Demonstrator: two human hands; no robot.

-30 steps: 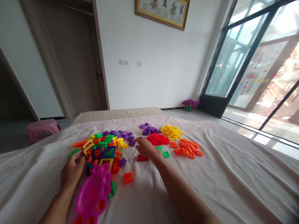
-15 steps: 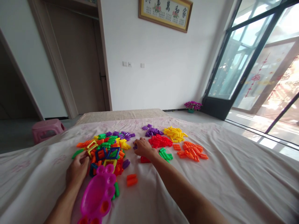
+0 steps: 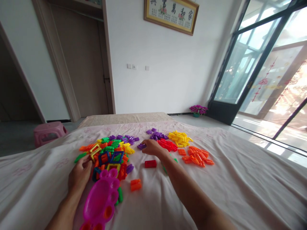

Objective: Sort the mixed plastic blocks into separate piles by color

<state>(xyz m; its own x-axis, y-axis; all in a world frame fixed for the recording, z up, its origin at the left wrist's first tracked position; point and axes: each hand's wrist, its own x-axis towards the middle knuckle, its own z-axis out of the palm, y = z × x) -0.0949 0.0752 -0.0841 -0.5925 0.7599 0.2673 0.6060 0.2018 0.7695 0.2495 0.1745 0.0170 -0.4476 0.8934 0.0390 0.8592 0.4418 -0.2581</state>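
My right hand (image 3: pixel 153 148) is over the middle of the cloth, its fingers closed on a purple plastic building block (image 3: pixel 141 146). Just past it lie sorted heaps of purple blocks (image 3: pixel 157 134), red blocks (image 3: pixel 168 145) and yellow blocks (image 3: pixel 180 138). My left hand (image 3: pixel 80 172) rests at the left edge of a mixed pile of blocks (image 3: pixel 109 149), fingers curled together beside a yellow square frame (image 3: pixel 95 151). What those fingers hold, if anything, is hidden. Green blocks (image 3: pixel 165 170) are partly covered by my right forearm.
A magenta tray (image 3: pixel 98 198) with round cups stands at the near left. A red block (image 3: pixel 150 164) and orange blocks (image 3: pixel 136 185) lie nearer me on the wrinkled cloth (image 3: pixel 240 179). Another orange heap (image 3: pixel 198 156) sits to the right. A pink stool (image 3: pixel 49 132) stands beyond the left edge.
My right hand has moved slightly right and away from me, with the purple block at its fingertips. More of the red block now shows. My left hand stays in place.
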